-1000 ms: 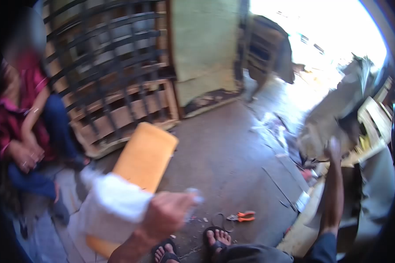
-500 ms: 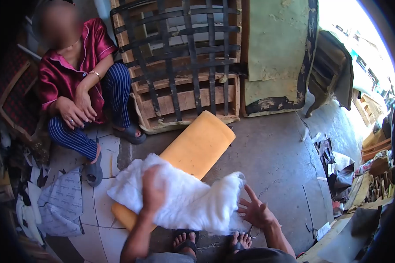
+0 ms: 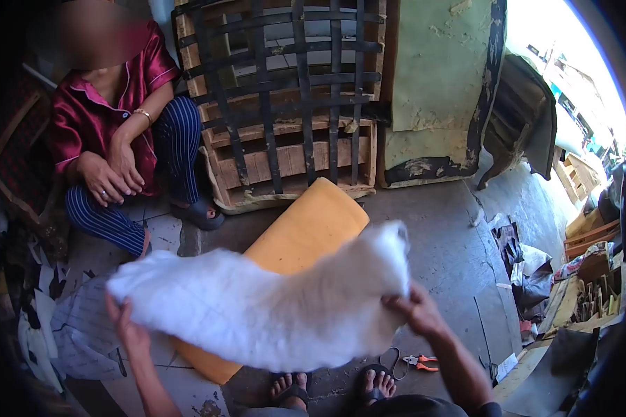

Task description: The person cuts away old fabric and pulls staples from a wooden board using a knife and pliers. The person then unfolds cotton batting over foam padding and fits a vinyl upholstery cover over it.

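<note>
A wide sheet of white fibre batting (image 3: 257, 313) hangs between my two hands, sagging in the middle and a little blurred. My left hand (image 3: 129, 328) grips its left edge, thumb towards me, with some fingers hidden behind the sheet. At the other end, my right hand (image 3: 419, 311) is closed on the right edge, where the batting bulges upward. Beneath the sheet lies a long orange-yellow foam piece (image 3: 309, 226), set diagonally on the floor; its middle is covered from view.
Orange-handled pliers (image 3: 420, 363) lie near my right foot. A person (image 3: 111, 118) sits at the left, hands resting together. A wooden frame with black webbing (image 3: 285, 104) and a worn green panel (image 3: 435, 90) stand ahead. Scraps (image 3: 535, 278) line the right side.
The batting has been lifted off the foam and spread wider. My left hand moved left to its edge; my right hand, open before, closed on the other end. The pliers came into view.
</note>
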### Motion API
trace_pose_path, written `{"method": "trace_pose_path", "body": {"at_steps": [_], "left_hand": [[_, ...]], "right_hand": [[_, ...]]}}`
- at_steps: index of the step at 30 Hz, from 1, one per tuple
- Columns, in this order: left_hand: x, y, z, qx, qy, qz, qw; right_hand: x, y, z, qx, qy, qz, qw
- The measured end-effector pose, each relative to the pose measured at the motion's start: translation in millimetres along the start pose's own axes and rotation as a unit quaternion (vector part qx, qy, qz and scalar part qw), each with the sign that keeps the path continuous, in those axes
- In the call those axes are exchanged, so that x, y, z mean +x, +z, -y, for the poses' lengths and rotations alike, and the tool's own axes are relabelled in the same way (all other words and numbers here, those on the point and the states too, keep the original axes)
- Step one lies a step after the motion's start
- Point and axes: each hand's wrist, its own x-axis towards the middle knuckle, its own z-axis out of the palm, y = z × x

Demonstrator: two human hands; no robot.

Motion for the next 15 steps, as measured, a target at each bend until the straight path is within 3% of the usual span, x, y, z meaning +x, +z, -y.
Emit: {"method": "trace_pose_path", "body": {"at_steps": [1,4,6,8,9,10,11,12,13,15], "left_hand": [[-21.2,9.9,-32.4,-0.025,0.025,-0.007,0.999],[-85.3,12.1,-76.6,0.102,0.155,-0.097,0.978],[-125.2,-40.6,-41.6,0.199,0.258,0.002,0.945],[-194.2,-2.5,-32.1,0.265,0.051,-0.115,0.956],[-218.1,-39.3,14.6,0.230,-0.063,-0.114,0.964],[-236.2,-1.2,22.4,0.249,-0.046,-0.114,0.961],[-251.0,27.5,20.0,0.189,-0.119,-0.093,0.970],[-259.7,-21.5,65.4,0.194,-0.262,0.005,0.945],[-263.0,-16.4,62.9,0.199,-0.262,0.003,0.944],[-267.1,12.0,48.2,0.364,-0.286,0.031,0.886]], "right_hand": [[11.4,-12.4,18.0,-0.005,-0.028,-0.002,1.000],[59.9,-35.4,71.2,-0.058,-0.117,0.003,0.991],[104.9,-42.4,88.7,-0.091,-0.142,-0.005,0.986],[164.1,-50.2,93.6,-0.158,-0.159,0.009,0.975],[199.5,-55.0,82.4,-0.203,-0.163,0.027,0.965],[227.2,-52.7,67.8,-0.199,-0.164,0.033,0.966],[253.5,-49.2,51.8,-0.320,-0.217,-0.049,0.921],[270.6,-44.8,37.5,-0.432,-0.262,-0.131,0.853],[276.0,-33.2,25.2,-0.428,-0.215,-0.149,0.865],[263.6,6.7,1.3,-0.438,-0.260,-0.267,0.818]]}}
